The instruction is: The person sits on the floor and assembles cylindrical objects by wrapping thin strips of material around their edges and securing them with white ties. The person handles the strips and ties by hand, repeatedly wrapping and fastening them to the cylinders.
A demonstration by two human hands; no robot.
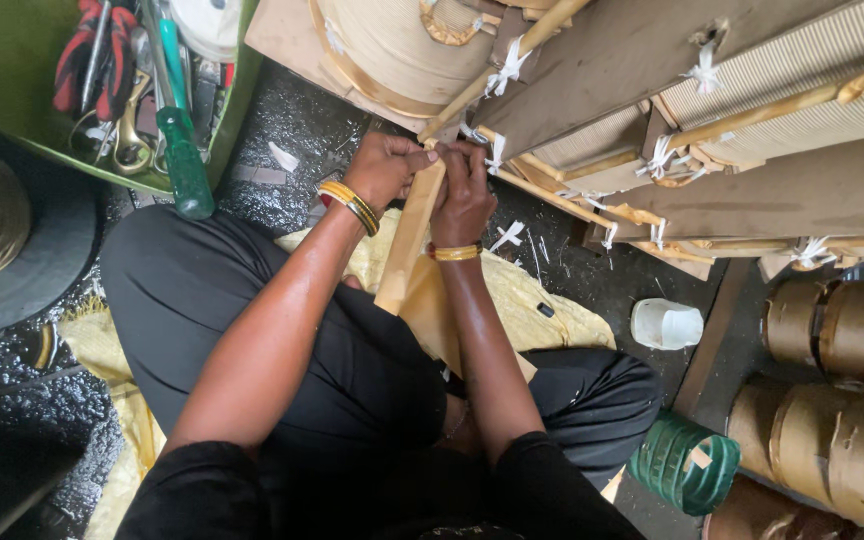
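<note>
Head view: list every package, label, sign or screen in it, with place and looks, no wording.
No sign or screen shows.
Small pale paper tag: stuck on the green ribbed plastic spool, lower right; squarish, blank from here.
Brown paper-wrapped cylindrical rolls: stacked at the right edge; tan, banded.
Long tan paper strip: held between left hand and right hand; flat, unmarked.
</note>
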